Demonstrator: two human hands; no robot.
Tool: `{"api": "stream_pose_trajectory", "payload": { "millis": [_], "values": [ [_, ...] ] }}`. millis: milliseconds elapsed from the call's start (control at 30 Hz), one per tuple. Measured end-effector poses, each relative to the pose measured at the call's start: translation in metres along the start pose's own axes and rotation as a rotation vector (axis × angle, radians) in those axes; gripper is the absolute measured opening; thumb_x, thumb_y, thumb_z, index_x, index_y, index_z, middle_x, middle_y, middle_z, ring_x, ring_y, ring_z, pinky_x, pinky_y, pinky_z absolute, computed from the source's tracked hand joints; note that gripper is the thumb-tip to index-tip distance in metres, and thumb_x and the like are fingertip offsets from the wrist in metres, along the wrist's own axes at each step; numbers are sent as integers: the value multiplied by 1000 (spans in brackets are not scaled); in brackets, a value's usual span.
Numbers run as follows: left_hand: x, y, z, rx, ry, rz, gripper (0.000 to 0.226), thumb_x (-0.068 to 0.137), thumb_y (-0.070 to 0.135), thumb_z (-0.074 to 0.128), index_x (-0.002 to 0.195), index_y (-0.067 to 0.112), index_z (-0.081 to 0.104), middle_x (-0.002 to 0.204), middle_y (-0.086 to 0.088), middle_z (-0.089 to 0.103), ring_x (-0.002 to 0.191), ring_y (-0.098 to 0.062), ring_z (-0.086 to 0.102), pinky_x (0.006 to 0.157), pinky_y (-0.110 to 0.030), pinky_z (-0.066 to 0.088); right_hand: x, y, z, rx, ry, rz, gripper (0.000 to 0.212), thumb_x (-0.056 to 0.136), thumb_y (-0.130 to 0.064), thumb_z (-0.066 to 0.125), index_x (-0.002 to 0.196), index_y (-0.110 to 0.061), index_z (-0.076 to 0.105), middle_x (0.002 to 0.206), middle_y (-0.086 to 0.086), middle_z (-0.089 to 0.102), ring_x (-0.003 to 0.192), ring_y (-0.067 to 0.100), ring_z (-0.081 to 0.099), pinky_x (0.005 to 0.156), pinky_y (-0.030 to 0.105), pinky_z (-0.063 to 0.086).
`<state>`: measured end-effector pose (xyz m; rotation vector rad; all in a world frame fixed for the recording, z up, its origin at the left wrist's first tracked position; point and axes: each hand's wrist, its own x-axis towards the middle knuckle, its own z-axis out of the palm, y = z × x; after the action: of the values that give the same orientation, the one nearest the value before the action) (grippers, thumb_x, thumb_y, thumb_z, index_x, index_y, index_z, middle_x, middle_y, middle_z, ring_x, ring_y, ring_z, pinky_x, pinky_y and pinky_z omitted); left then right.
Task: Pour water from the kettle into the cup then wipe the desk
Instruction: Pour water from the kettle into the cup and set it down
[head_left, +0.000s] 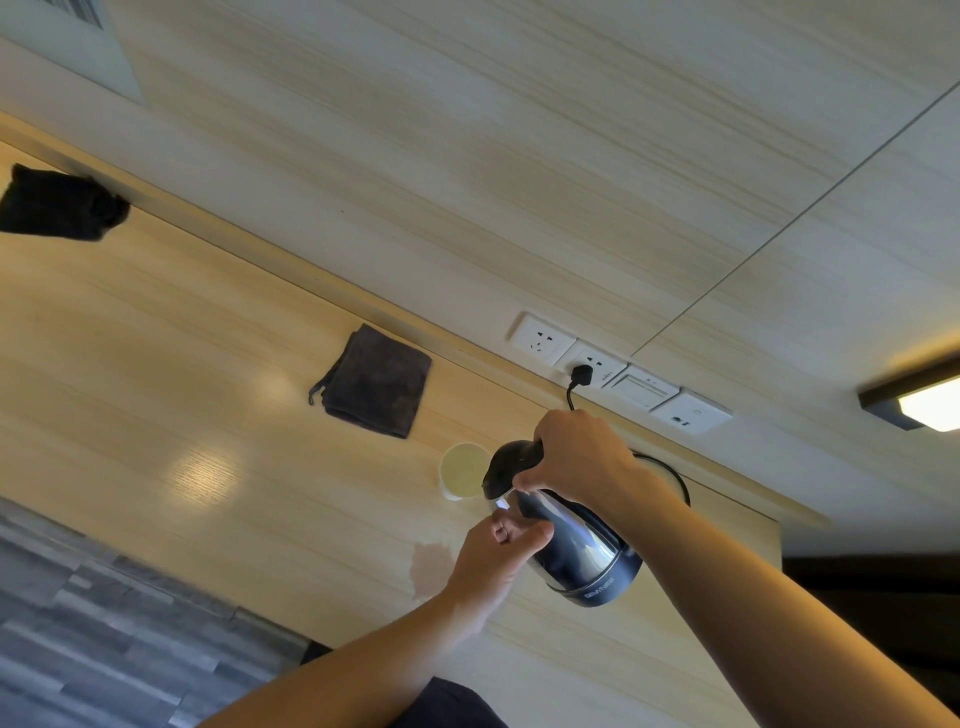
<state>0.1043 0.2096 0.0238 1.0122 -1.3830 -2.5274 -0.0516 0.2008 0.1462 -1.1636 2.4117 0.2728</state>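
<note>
The right hand (576, 457) grips the kettle (566, 540) by its handle, tipping its spout over the cup (460, 470) on the desk (182, 374). The left hand (501, 551) touches the kettle's body. A folded grey cloth (376, 382) lies farther left; a wet patch (431, 564) sits nearer.

kettle (576, 551) handle hidden, base lettering unreadable
</note>
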Motion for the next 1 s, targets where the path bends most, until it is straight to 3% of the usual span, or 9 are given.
{"api": "stream_pose_trajectory", "payload": {
  "millis": [133, 200, 267, 400, 567, 733, 867, 933, 1000],
  "values": [
    [3, -2, 0, 53, 20, 24, 63, 71, 49, 80, 94, -6, 62, 84, -3, 68, 81, -4, 65, 77, -14, 52, -3, 7, 5, 33, 7, -1, 40, 76, -50, 82, 89, -17, 65, 72, -2, 64, 65, 18, 62, 68, 34, 60],
    [5, -4, -1, 110, 24, 50, 43, 77, 42, 83, 82, 6, 60, 75, 2, 61, 76, -6, 58, 71, -18, 50, -7, 17, 10, 89, 14, -1, 35, 76, -50, 80, 83, -18, 66, 70, -1, 65, 64, 18, 62, 66, 33, 58],
    [6, -5, -2, 161, 34, 88, 38, 75, 41, 85, 81, 14, 60, 71, 6, 60, 73, -6, 56, 69, -20, 48, -14, 33, 19, 199, 44, -2, 30, 76, -48, 80, 79, -21, 68, 69, 0, 68, 63, 17, 62, 62, 33, 54],
    [8, -10, 0, 294, 48, 199, 43, 73, 36, 88, 102, 17, 62, 87, 12, 70, 90, -9, 66, 84, -20, 52, -35, 67, 42, 451, 115, -30, 16, 82, -43, 83, 90, -35, 72, 70, -10, 69, 64, 5, 62, 68, 28, 57],
    [14, -8, 15, 519, 40, 355, 50, 78, 32, 89, 119, 27, 61, 111, 16, 75, 119, -2, 65, 104, -16, 48, -64, 112, 75, 790, 258, -25, 39, 78, -33, 88, 116, -33, 76, 88, -10, 77, 83, 8, 72, 77, 30, 62],
    [28, -2, 42, 677, 57, 425, 59, 76, 37, 90, 124, 30, 56, 114, 20, 72, 117, 3, 63, 96, -12, 48, -82, 143, 92, 1045, 397, 41, 45, 77, -16, 91, 119, -26, 77, 96, -8, 78, 90, 8, 72, 78, 18, 58],
    [41, 2, 66, 744, 48, 445, 60, 74, 35, 91, 122, 27, 56, 113, 19, 71, 113, 8, 62, 89, -7, 47, -86, 167, 103, 1162, 437, 73, 45, 78, -12, 90, 113, -38, 76, 99, -11, 77, 93, 12, 73, 81, 26, 62],
    [47, 0, 75, 780, 41, 460, 59, 74, 34, 91, 120, 26, 55, 112, 19, 70, 111, 10, 61, 88, -6, 47, -86, 178, 110, 1230, 455, 92, 46, 78, -9, 90, 114, -36, 78, 100, -5, 79, 95, 17, 75, 80, 34, 64],
    [53, -5, 82, 822, 42, 466, 60, 73, 33, 91, 120, 25, 54, 112, 17, 69, 110, 9, 62, 87, -7, 47, -86, 186, 117, 1303, 463, 107, 47, 78, -4, 89, 116, -31, 78, 100, 0, 79, 94, 16, 76, 74, 33, 65]
  ]
}}
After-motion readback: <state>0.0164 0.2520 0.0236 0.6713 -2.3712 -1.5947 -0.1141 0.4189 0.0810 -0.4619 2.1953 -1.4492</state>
